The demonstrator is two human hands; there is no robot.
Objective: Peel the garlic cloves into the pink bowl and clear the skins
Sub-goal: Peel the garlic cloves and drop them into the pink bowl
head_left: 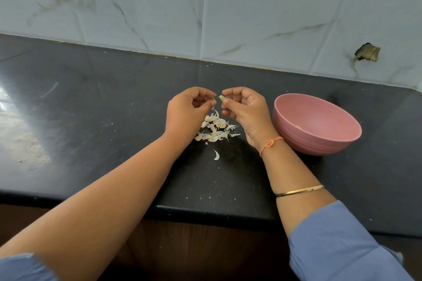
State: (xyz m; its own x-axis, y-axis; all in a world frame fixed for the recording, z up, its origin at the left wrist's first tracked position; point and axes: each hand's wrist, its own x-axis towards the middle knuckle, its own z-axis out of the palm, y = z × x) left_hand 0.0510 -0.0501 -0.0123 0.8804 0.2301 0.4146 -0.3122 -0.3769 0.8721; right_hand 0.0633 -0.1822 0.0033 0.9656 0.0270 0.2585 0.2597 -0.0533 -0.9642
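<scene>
My right hand (245, 112) pinches a small pale garlic clove (221, 98) between thumb and forefinger, above the dark counter. My left hand (187, 114) is just left of it, its fingers curled with thumb and fingertips close together; a tiny pale scrap seems to sit at its fingertips. Below both hands lies a heap of white garlic skins (215, 129), with one loose skin (216, 155) nearer me. The pink bowl (319, 141) stands to the right of my right hand, something pale showing low inside it.
The black stone counter (102, 102) runs back to a tiled wall (205, 7) with a broken hole (366, 52) at the right. The counter's front edge (205, 212) steps toward me on the right side. Small flecks of skin dot the surface.
</scene>
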